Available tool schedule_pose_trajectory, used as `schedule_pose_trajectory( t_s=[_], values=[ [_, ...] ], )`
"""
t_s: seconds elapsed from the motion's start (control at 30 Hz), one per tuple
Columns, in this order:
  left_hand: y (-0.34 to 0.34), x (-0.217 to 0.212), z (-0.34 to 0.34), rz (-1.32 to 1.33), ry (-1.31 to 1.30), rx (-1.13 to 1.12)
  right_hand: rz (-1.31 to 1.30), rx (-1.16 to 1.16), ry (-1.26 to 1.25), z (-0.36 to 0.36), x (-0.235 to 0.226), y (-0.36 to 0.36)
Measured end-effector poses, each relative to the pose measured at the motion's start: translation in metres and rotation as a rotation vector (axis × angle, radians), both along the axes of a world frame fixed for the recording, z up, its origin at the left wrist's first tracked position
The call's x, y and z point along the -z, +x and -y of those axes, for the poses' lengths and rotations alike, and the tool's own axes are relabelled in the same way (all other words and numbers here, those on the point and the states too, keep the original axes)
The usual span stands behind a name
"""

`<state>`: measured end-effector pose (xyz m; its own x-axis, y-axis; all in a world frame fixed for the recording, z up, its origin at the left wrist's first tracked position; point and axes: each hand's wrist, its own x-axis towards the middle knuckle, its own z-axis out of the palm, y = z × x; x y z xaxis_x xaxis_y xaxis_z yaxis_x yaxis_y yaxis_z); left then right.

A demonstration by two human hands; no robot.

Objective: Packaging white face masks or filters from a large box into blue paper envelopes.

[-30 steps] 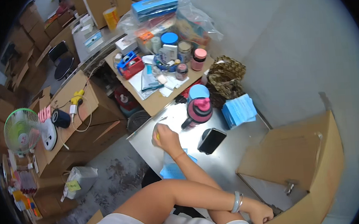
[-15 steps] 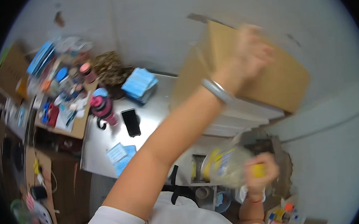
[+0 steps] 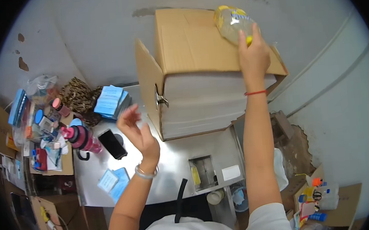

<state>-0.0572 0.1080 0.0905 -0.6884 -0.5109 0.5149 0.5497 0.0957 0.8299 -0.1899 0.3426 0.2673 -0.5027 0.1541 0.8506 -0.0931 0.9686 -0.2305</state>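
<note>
Clear plastic bottle with yellow markings (image 3: 230,24) lies tilted at 11 o'clock from the right hand (image 3: 255,58), whose thumb and forefinger straddle its yellow cap (image 3: 249,40), the other fingers half hidden. It is over the far right corner of a large brown cardboard box (image 3: 198,43); whether it bears on the cardboard cannot be told. The box's near side bares a white layered stack (image 3: 201,103). At 8 o'clock from the right hand, the left hand (image 3: 140,137) hangs with fingers spread and loosely curled, holding nothing. From the left hand, a silvery metal clip (image 3: 162,100) sits at 1 o'clock on the box's flap, a pile of light-blue folded sheets (image 3: 110,99) at 11, and a black flat phone (image 3: 112,145) at 9. With the grip appearing confined to the cap end, a loosened pinch could let the smooth, rounded bottle roll off the box; a stray left wrist could knock the flap.
</note>
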Motion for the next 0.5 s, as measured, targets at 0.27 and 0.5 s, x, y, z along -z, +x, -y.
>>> schedule_pose_trajectory(
  t_s=[0.27,0.5],
  values=[
    [-0.032,0.249,-0.046,0.447,-0.410,-0.021,-0.358,-0.534,-0.052,-0.032,0.168,0.091],
    [-0.062,0.271,-0.029,0.408,-0.657,-0.193,0.118,-0.671,-0.153,-0.023,0.288,0.199]
  ],
)
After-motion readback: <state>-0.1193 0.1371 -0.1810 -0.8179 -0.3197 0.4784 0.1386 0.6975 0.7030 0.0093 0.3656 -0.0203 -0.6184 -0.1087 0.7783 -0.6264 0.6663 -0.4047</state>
